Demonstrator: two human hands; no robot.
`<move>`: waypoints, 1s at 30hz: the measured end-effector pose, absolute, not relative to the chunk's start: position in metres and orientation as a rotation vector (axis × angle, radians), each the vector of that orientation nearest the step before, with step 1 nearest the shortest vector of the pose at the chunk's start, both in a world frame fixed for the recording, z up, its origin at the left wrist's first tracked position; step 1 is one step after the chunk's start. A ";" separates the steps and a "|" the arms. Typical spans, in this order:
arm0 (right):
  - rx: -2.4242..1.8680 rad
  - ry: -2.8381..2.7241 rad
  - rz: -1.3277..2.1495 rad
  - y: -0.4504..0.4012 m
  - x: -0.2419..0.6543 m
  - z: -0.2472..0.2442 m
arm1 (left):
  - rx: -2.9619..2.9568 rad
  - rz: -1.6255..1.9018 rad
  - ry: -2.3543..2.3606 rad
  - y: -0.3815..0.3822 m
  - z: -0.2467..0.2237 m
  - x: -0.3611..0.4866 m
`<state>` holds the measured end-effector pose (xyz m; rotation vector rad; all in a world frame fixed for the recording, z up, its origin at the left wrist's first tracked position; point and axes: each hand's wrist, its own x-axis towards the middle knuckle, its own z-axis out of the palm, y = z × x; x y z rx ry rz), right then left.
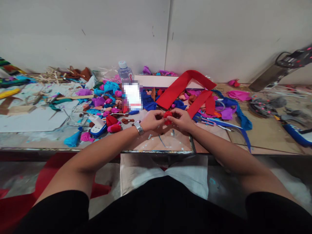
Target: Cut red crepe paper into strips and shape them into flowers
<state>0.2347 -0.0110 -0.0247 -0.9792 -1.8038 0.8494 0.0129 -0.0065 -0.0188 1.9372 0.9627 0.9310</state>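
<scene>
A small red bundle (pixel 168 115) is pinched between my two hands above the table's front part. My left hand (pixel 154 120), with a metal watch on its wrist, grips its left side with closed fingers. On its right side, my right hand (pixel 180 119) holds it with thumb and fingers. Just behind the hands a long red strip (pixel 176 89) lies folded over a pile of coloured pieces. Scissors (pixel 206 121) with pinkish handles rest to the right of my right hand, beside a blue strip (pixel 240 128).
A plastic bottle (pixel 125 73) and a blurred bright screen (pixel 133 96) stand behind my left hand. A blue and white power socket (pixel 98 127) with a cable lies left. Thin sticks (pixel 55 75) are heaped back left. A dark rod-like object (pixel 273 73) leans at right.
</scene>
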 end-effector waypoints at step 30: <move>-0.969 -1.804 0.931 -0.011 0.234 -0.026 | 1.888 0.985 0.924 -0.001 -0.020 0.011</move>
